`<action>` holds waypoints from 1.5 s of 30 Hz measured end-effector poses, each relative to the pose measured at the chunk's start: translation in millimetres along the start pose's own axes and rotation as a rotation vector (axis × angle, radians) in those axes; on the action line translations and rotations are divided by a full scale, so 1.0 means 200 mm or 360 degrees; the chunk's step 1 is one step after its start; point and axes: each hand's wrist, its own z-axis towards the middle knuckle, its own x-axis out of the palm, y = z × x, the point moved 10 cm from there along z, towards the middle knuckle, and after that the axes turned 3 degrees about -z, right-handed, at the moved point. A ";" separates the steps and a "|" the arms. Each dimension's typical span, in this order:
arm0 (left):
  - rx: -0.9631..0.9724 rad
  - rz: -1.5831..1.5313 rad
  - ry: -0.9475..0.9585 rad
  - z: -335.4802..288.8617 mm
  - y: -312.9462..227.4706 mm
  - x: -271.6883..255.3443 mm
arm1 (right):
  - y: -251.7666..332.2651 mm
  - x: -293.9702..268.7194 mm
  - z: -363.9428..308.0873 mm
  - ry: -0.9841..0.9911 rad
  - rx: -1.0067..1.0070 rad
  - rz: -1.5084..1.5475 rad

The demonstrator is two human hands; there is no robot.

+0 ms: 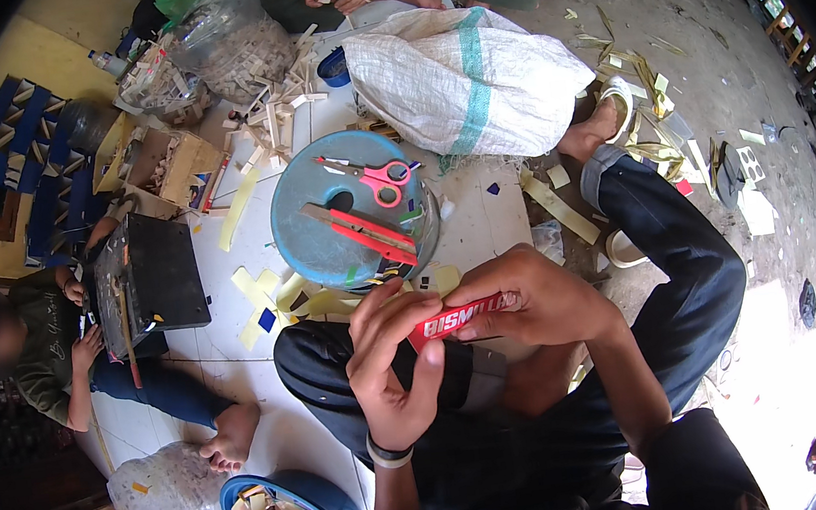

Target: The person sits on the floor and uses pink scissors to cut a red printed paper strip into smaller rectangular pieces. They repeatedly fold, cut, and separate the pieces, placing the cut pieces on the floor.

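The left hand (390, 358) pinches the left end of a red strip (455, 318) between thumb and fingers. The strip's long axis runs left to right, rising slightly rightward, held above the lap. The right hand (534, 296) closes over its right end; both hands touch it, near the blue round lid (310, 236) with pink scissors (374, 178).

Floor workshop: offcuts (280, 103), scissors (374, 178)
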 end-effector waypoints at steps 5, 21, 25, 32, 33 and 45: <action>0.0143 0.0155 -0.0222 -0.05 -0.01 -0.02 | 0.05 0.01 -0.01 0.0001 -0.0042 -0.0037; 0.0151 -0.0106 0.0099 -0.04 0.08 -0.11 | 0.16 -0.04 -0.01 -0.0205 -0.0239 -0.0309; 0.0065 -0.0441 -0.0371 -0.08 0.17 -0.30 | 0.25 -0.23 -0.07 -0.0534 -0.0418 -0.0336; 0.0105 -0.0591 -0.0534 -0.14 0.18 -0.32 | 0.18 -0.19 -0.05 -0.0451 -0.0381 -0.0260; 0.0117 -0.0586 -0.0544 -0.14 0.17 -0.32 | 0.17 -0.18 -0.05 -0.0462 -0.0392 -0.0219; 0.0236 -0.0205 -0.0373 -0.08 0.07 -0.32 | 0.22 -0.19 -0.03 -0.0662 -0.0505 -0.0433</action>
